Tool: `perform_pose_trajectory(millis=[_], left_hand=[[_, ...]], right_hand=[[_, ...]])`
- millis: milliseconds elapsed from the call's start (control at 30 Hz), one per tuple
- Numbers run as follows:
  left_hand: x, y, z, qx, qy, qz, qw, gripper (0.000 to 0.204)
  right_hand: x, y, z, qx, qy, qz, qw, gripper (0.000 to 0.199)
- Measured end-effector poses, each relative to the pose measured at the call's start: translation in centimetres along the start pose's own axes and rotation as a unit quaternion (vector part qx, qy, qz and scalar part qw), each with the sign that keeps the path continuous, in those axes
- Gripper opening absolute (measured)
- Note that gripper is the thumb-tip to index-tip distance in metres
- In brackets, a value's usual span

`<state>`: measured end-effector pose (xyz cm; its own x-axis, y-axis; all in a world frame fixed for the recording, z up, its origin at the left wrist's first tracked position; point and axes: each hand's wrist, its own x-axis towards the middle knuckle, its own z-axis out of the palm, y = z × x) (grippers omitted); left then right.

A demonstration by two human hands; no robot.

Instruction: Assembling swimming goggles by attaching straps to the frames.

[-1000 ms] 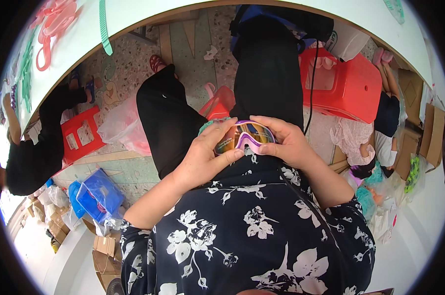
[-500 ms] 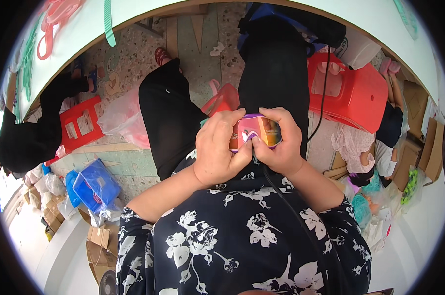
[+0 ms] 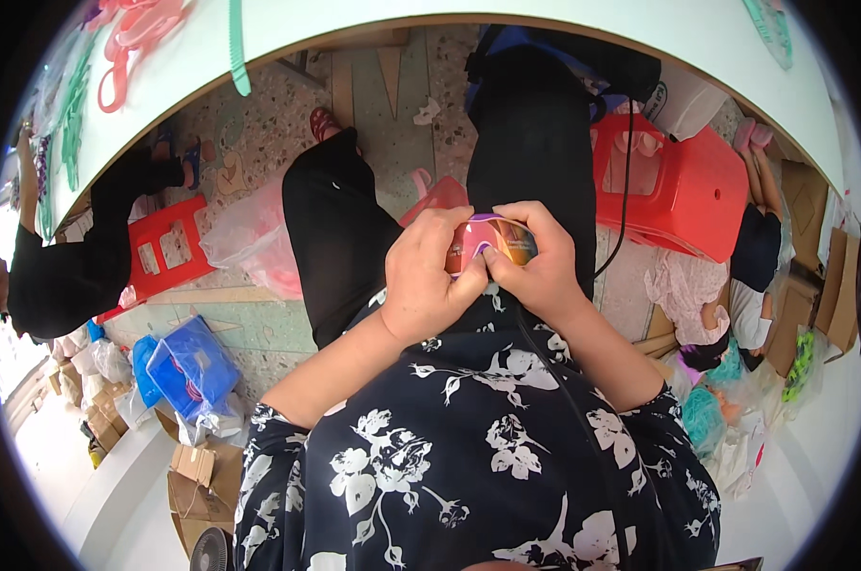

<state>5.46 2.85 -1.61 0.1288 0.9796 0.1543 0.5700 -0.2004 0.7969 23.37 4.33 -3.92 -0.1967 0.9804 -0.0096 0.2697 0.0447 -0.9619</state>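
Note:
Above my lap I grip a small printed card package (image 3: 478, 234), pink and orange-brown with a purple edge. My left hand (image 3: 425, 278) is closed on its left side and my right hand (image 3: 547, 265) on its right. Both thumbs press together at the middle of its near edge, while the fingers curl behind it out of sight. Whether anything is inside the package cannot be seen.
A white table (image 3: 373, 17) curves across the far side, with pink straps (image 3: 143, 38) and a green strap (image 3: 236, 48) on it. Red stools (image 3: 687, 186) stand right and left. A blue bin (image 3: 195, 366), cardboard boxes (image 3: 202, 485), a black cable (image 3: 626, 190) and other people are around me.
My view has shifted slightly, so the surroundings sit a little lower and further right. Both hands keep their hold on the package, which looks tilted a little differently.

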Motion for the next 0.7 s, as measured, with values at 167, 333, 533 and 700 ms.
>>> perform_pose_trajectory(millis=[167, 333, 533, 700], left_hand=[[-0.6, 0.1, -1.5, -0.039, -0.036, -0.030, 0.998, 0.055], [0.0, 0.8, -3.6, -0.034, -0.074, 0.040, 0.996, 0.073], [2.2, 2.5, -7.0, 0.074, -0.064, 0.183, 0.978, 0.072], [3.5, 4.8, -8.6, 0.137, -0.013, 0.223, 0.965, 0.058]], right_hand=[[-0.9, -1.8, -2.4, 0.000, -0.084, -0.016, 0.996, 0.068], [-0.9, -2.8, -4.7, -0.061, -0.139, -0.060, 0.987, 0.076], [0.2, -5.5, -4.6, -0.045, -0.062, -0.153, 0.985, 0.068], [0.9, -7.1, -4.7, -0.046, -0.079, -0.181, 0.979, 0.065]])
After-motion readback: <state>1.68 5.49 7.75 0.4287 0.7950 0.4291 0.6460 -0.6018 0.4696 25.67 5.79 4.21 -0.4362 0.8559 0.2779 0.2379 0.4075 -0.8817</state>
